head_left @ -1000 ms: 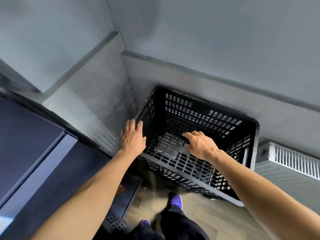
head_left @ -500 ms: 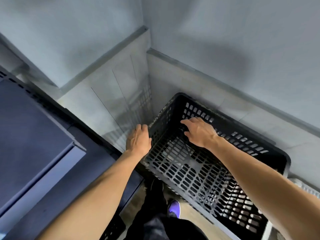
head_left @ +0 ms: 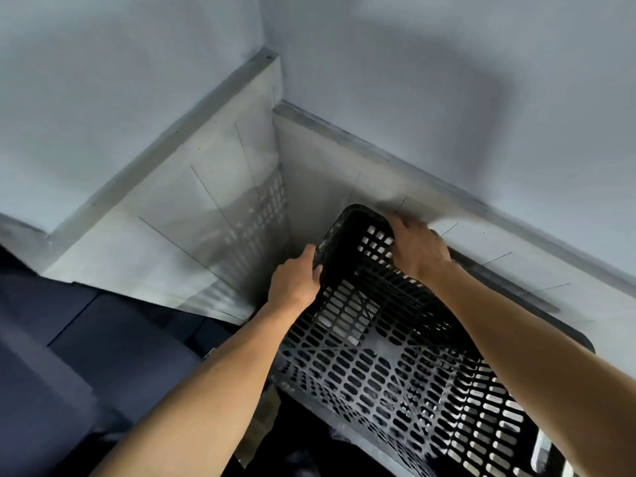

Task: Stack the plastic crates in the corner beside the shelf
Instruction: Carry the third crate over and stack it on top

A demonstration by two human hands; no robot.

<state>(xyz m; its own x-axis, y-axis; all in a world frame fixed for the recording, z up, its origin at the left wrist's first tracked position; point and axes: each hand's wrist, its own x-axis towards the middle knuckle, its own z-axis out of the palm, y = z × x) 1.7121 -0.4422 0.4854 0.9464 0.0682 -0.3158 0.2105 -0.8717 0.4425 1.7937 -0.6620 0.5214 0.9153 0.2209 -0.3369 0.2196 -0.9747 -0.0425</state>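
Black crate, long axis twd corner

The crate sits in the corner where 2 walls meet, its far corner close to the tiled wall on the left. The shelf stands to its left. The left hand is on the crate's left rim, the right hand on its far rim.

A: Left hand?
B: Arm stretched forward, fingers curled shut, thumb tucked below them.
A: Right hand?
B: Arm stretched forward, fingers bent down, blurred, clamped.
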